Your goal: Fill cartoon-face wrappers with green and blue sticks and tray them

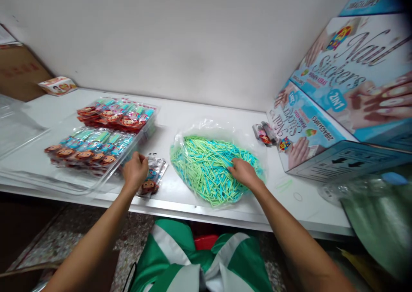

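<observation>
My left hand (135,170) is closed in a pinch on a small clear packet with a cartoon head (151,176) lying on the white table (225,116). My right hand (243,171) rests palm down in a pile of thin green and blue sticks (206,165) heaped on a clear plastic bag; its fingers dig into the sticks, partly hidden. A clear tray (64,178) holding rows of the same cartoon packets (92,148) sits just left of my left hand.
Stacked blue "Nail Stickers" boxes (341,94) fill the right side. A few loose packets (264,134) lie beside them. A small box (57,86) and brown cardboard (19,75) stand far left. A clear plastic sheet (16,126) lies at the left edge.
</observation>
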A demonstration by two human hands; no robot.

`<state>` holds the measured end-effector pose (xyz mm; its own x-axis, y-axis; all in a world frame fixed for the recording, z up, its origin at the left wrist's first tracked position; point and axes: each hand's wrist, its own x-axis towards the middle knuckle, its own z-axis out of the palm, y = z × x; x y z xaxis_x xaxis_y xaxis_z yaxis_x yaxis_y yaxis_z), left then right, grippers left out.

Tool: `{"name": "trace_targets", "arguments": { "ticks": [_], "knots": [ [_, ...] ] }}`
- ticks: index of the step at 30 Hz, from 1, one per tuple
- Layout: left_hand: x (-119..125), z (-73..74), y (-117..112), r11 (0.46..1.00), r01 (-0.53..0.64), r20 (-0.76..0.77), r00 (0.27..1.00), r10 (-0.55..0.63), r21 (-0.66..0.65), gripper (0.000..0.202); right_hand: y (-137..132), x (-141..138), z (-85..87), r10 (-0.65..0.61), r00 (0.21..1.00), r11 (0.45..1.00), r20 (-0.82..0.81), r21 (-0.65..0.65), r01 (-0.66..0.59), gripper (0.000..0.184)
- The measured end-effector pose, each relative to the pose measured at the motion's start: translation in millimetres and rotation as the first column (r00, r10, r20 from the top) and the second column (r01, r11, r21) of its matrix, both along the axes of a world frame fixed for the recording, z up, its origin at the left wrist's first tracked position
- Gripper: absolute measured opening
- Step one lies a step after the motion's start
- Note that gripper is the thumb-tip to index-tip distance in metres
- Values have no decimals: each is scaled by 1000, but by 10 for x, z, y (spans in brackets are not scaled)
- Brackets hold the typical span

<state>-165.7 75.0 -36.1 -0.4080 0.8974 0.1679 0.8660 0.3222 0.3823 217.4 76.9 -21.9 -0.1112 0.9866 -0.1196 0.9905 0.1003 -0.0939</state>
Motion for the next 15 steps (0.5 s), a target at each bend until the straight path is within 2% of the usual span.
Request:
{"name": "trace_targets", "arguments": {
  "ticks": [3, 5, 6, 8, 10, 11, 13, 15],
  "knots": [
    [62, 111, -63, 968, 20, 160, 985, -61, 250, 31, 87, -35, -55, -3, 999, 1000, 41, -19, 4, 26],
    [101, 189, -71, 936, -23, 393, 911, -126, 352, 33, 131, -28, -49, 5, 998, 1000, 57, -29, -3, 25],
    [117, 226, -68, 929, -64, 535, 831, -153, 365, 34, 150, -15, -34, 9, 998, 999, 60, -34, -7, 24],
    [140, 298, -54, 937, -143, 787, 590, -179, 320, 34, 186, 20, 8, 13, 998, 999, 63, -44, -10, 24],
    [152, 358, -44, 953, -174, 925, 334, -179, 247, 33, 215, 59, 52, 3, 998, 999, 64, -54, 1, 28],
    [157, 384, -43, 959, -174, 956, 235, -178, 222, 33, 225, 77, 72, -5, 998, 998, 65, -61, 9, 30],
    [172, 425, -49, 964, -173, 978, 94, -188, 202, 30, 235, 105, 106, -18, 998, 997, 62, -79, 23, 35],
    [200, 461, -66, 967, -170, 982, 13, -190, 189, 26, 231, 123, 133, -17, 998, 995, 54, -99, 22, 39]
  ]
}}
